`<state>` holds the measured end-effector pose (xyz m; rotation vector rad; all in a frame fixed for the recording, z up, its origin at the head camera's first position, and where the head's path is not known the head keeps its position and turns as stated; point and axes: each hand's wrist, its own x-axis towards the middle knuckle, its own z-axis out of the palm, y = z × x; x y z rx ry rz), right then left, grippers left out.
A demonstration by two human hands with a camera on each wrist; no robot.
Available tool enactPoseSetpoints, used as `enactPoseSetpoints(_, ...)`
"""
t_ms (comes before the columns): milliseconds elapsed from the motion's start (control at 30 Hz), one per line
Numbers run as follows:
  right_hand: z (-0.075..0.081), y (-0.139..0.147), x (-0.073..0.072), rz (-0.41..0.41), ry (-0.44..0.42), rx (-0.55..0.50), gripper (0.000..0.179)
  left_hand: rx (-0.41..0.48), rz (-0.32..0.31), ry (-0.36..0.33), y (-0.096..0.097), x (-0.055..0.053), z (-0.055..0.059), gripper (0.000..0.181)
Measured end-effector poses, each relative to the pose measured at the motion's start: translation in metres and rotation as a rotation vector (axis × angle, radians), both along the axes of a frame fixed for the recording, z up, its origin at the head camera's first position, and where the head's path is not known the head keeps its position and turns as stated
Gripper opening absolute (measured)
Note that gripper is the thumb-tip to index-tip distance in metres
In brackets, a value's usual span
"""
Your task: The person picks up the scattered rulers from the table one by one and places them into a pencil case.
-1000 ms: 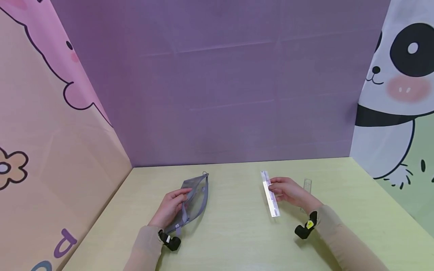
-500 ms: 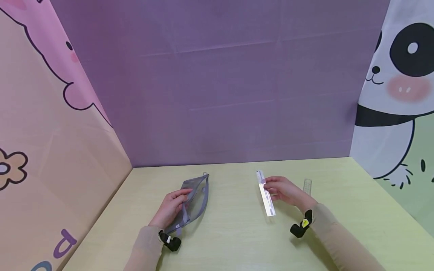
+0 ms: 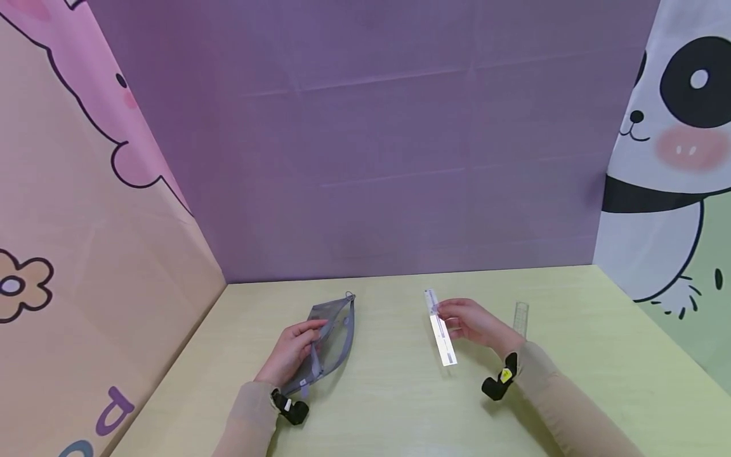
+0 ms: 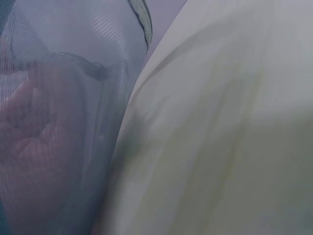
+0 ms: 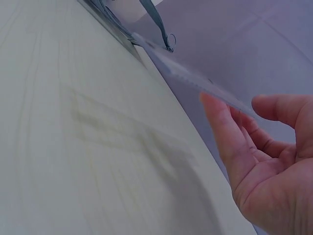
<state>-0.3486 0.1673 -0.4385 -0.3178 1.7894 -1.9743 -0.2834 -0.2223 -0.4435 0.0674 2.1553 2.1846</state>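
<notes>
My left hand grips a grey see-through zip pouch by its near side, and the pouch's mouth gapes toward the right. In the left wrist view the curled fingers show through the ribbed mesh of the pouch. Across from it, my right hand pinches a clear ruler near the middle of its length. Light glares off the ruler's face. The right wrist view has the ruler between thumb and fingers, raised above the table, its shadow falling below.
A clear ridged strip lies on the pale wooden table behind the right wrist, partly hidden by it. A purple backdrop rises at the table's far edge, with cartoon-printed panels on both sides. Each wrist wears a black camera.
My right hand has carried the ruler steadily leftward, closer to the pouch. More of the strip behind the wrist shows at first, then the view shifts slightly. My left hand and the pouch stay nearly still.
</notes>
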Motion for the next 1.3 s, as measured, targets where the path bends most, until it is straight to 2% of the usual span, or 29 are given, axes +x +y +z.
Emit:
enactPoseSetpoints(433,-0.001,-0.019,-0.001,0.042,0.018,0.021,0.025,-0.011,0.0,-0.008,0.001,0.002,0.0,0.037)
enactPoseSetpoints(767,-0.006,-0.039,-0.004,0.072,-0.005,0.021,0.017,-0.009,0.013,0.007,0.002,0.003,-0.001,0.036)
enactPoseSetpoints(1067,-0.008,-0.054,-0.006,0.081,-0.013,0.03,0.025,-0.016,0.002,0.011,0.001,0.003,-0.002,0.037)
enactPoseSetpoints(1300,-0.008,-0.07,-0.006,0.151,-0.002,-0.002,0.026,-0.013,-0.006,0.008,0.002,0.002,-0.002,0.037)
